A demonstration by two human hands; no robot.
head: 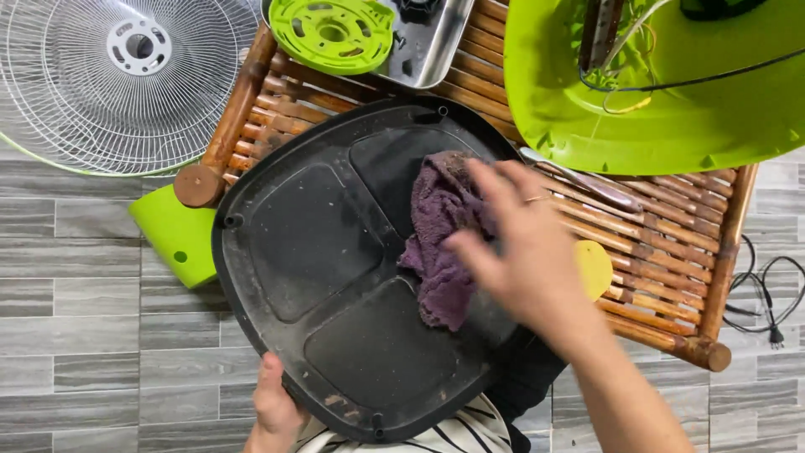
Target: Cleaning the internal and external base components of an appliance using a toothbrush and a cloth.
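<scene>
A large black plastic base plate (319,243) with several recessed panels lies tilted across a bamboo rack. My left hand (275,407) grips its near lower edge. My right hand (524,252) presses a crumpled purple cloth (440,235) against the plate's right side, fingers spread over the cloth. The hand is motion-blurred.
A white wire fan grille (126,80) lies on the grey tiled floor at upper left. A green round part (333,33) sits in a metal tray (440,46). A big green fan housing (654,92) with wires is at upper right. The bamboo rack (671,252) carries a screwdriver (587,180); a black cord (767,289) lies right.
</scene>
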